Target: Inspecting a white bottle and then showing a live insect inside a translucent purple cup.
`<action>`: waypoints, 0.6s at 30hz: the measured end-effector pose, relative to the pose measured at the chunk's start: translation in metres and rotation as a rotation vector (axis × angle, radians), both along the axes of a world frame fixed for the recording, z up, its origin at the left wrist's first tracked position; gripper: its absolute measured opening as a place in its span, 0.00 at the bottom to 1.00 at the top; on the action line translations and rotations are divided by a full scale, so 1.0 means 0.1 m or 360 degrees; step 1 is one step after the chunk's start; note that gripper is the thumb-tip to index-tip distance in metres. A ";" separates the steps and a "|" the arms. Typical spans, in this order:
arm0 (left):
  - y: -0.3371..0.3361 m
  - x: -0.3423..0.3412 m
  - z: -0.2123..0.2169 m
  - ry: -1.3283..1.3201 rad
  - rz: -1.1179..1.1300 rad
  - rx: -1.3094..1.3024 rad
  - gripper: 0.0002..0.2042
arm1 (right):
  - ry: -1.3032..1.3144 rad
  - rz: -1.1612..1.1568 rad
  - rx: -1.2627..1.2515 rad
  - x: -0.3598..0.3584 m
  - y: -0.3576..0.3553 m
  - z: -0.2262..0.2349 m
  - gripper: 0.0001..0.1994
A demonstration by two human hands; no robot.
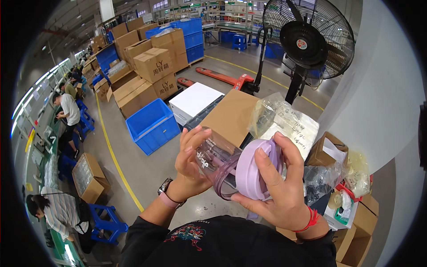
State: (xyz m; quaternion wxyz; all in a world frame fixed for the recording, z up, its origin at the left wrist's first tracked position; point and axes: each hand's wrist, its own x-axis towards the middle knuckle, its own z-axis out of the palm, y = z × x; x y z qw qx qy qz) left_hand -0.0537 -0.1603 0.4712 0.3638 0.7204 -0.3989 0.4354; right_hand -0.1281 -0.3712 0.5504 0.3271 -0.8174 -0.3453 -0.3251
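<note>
My left hand [189, 162] is wrapped round a see-through, purple-tinted drinking bottle [219, 153] with white lettering on its side. The bottle lies tilted on its side, its mouth toward the right. My right hand [282, 191] grips a lilac lid [250, 171] between thumb and fingers. The lid is right at the bottle's mouth and leans a little against the rim; whether its thread is engaged I cannot tell. Something pale purple shows through the bottle wall, too blurred to name. Both hands hold these in the air in front of my chest.
A cardboard-topped stack [229, 115] is just beyond my hands, with plastic-wrapped white packets [293, 127] on its right. Further off stand a blue crate [152, 127], stacked cartons [153, 64], a red pallet jack [227, 78] and a large black fan [307, 42]. Co-workers [69, 111] sit or stand along the left bench.
</note>
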 end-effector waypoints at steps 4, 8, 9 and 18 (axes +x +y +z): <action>-0.01 -0.01 0.02 0.0032 -0.0066 -0.0065 0.50 | -0.0041 -0.0025 -0.0007 -0.03 0.01 -0.02 0.41; 0.01 0.04 -0.07 -0.0001 -0.0098 -0.0083 0.50 | -0.0030 -0.0048 -0.0004 -0.03 0.01 -0.03 0.41; -0.01 0.03 -0.09 0.0004 -0.0151 -0.0138 0.51 | -0.0029 -0.0045 -0.0002 -0.04 0.01 -0.03 0.41; 0.00 0.05 -0.11 -0.0026 -0.0190 -0.0212 0.51 | -0.0052 0.0031 0.0228 -0.03 0.00 -0.15 0.41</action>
